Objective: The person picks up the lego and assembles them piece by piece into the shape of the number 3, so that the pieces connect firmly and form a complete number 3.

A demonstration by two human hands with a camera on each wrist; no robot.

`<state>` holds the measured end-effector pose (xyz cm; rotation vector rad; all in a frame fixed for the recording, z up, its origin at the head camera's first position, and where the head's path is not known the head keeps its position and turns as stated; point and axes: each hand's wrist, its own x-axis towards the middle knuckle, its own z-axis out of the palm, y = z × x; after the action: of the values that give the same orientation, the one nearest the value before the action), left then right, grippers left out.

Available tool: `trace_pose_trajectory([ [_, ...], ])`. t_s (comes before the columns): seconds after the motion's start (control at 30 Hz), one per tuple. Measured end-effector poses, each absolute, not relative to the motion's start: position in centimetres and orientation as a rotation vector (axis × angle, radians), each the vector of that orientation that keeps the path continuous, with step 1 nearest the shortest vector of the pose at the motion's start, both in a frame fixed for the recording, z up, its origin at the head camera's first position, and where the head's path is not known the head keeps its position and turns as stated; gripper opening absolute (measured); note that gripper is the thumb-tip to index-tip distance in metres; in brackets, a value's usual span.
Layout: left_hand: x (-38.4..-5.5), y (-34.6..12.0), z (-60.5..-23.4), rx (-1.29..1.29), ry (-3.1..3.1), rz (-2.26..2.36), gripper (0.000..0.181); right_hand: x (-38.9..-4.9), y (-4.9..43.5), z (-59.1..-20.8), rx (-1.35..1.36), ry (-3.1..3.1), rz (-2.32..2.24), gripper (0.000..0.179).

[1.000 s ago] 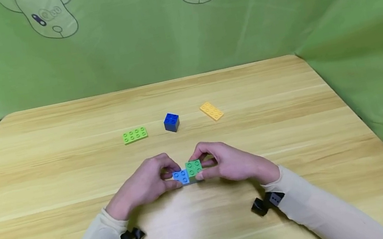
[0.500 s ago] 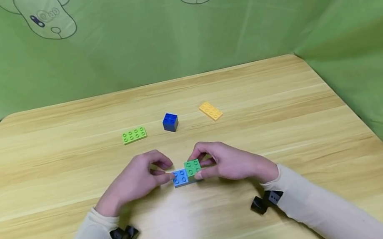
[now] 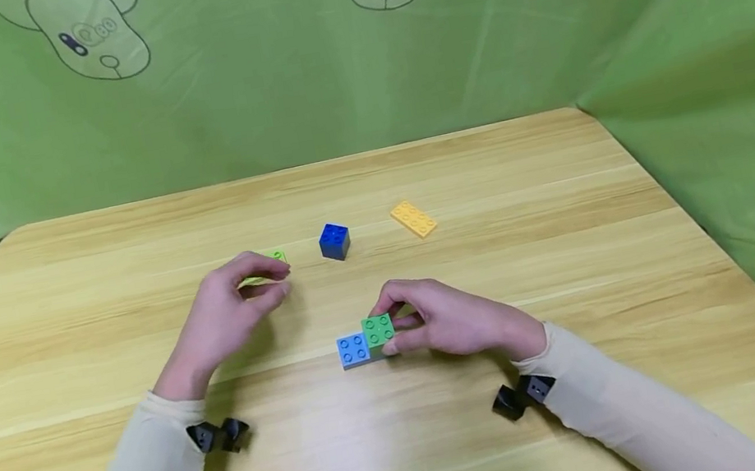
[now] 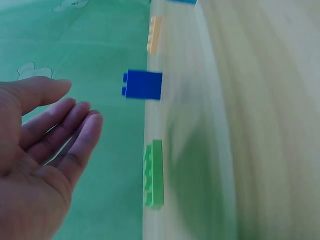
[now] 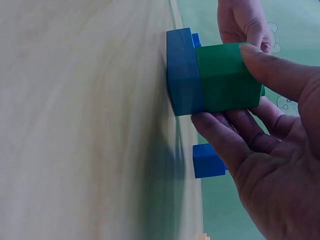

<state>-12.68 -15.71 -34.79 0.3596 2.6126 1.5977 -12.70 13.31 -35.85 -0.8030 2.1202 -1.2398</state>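
My right hand (image 3: 447,319) pinches a green 2x2 toy brick (image 3: 378,331) between thumb and fingers. That brick sits on the right half of a light blue toy brick (image 3: 353,349), whose left studs are bare. In the right wrist view the green brick (image 5: 227,77) is flush on the thinner blue piece (image 5: 185,72). My left hand (image 3: 228,306) hovers over the lime green flat brick (image 3: 278,256), hiding most of it in the head view. In the left wrist view its fingers are apart from the lime brick (image 4: 157,172), with nothing between them.
A dark blue 2x2 brick (image 3: 334,241) stands beyond the hands, near the table's middle. To its right lies a flat orange brick (image 3: 414,218). The wooden table (image 3: 536,242) ends at a green curtain (image 3: 280,102) at the back and sides.
My left hand has let go of the light blue brick and moved left and away from me, over the lime green flat brick. The right hand keeps its grip on the green brick.
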Motion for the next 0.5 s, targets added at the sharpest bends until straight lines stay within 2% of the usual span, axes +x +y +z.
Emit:
trace_pose_trajectory([
  [0.5,-15.1,-17.9,-35.3,0.234,2.759,1.561,0.035,-12.7,13.3,-35.9,-0.81,2.094,-1.271,0.028],
])
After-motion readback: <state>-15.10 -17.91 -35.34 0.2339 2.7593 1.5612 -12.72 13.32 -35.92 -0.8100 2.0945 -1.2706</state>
